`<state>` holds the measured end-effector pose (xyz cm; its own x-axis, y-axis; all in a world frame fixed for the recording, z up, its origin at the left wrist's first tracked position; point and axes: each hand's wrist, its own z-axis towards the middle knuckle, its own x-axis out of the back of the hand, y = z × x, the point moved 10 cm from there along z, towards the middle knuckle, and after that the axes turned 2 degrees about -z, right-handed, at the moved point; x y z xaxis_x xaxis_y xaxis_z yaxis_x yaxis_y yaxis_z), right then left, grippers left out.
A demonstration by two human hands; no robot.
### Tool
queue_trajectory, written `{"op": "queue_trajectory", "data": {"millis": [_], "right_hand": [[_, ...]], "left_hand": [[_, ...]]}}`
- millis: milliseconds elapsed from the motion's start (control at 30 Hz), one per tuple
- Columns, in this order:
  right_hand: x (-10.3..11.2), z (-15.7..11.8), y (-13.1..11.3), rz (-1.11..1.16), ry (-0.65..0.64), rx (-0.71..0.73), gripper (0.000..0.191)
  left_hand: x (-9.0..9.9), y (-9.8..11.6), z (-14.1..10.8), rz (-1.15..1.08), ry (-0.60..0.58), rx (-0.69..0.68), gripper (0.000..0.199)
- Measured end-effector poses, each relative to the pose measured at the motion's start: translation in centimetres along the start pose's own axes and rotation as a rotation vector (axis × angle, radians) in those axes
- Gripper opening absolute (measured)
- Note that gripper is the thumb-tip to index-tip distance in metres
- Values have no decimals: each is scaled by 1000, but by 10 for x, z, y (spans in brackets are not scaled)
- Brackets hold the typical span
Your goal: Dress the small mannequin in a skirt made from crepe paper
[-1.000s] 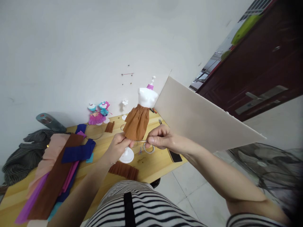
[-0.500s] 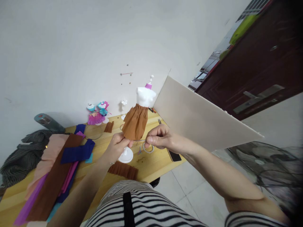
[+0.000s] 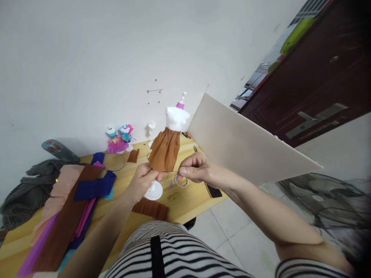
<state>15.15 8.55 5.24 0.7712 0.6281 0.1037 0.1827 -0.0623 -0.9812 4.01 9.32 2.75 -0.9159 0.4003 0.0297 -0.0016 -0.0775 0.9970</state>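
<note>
A small white dress form (image 3: 176,119) with a purple neck stands tilted in front of me, wearing a gathered brown skirt (image 3: 165,148). Below the hem shows its round white base (image 3: 154,191). My left hand (image 3: 143,181) is closed at the skirt's lower left edge; whether its fingers also grip the stand's pole is hidden. A thin silvery wire (image 3: 169,172) runs along the hem between my two hands. Its right end sits in the pinch of my right hand (image 3: 194,168), thumb against forefinger. Just under that hand lies a roll of tape (image 3: 182,181).
Folded fabric strips, including a brown one (image 3: 69,216) and a blue one (image 3: 94,187), cover the table's left side. A pleated brown piece (image 3: 151,208) lies near the front edge, a phone (image 3: 213,190) at right. Small dressed forms (image 3: 116,143) and a pale board (image 3: 232,135) stand behind.
The dress form and skirt have shifted very slightly left. Both hands keep nearly the same place and grip.
</note>
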Motion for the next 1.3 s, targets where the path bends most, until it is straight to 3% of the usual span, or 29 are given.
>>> {"op": "queue_trajectory", "data": {"millis": [533, 1300], "right_hand": [[1, 0, 4, 9, 25, -48, 39], [2, 1, 4, -10, 75, -63, 44]], "left_hand": [[4, -7, -2, 11, 32, 10, 38], [10, -2, -3, 42, 108, -36, 38]]}}
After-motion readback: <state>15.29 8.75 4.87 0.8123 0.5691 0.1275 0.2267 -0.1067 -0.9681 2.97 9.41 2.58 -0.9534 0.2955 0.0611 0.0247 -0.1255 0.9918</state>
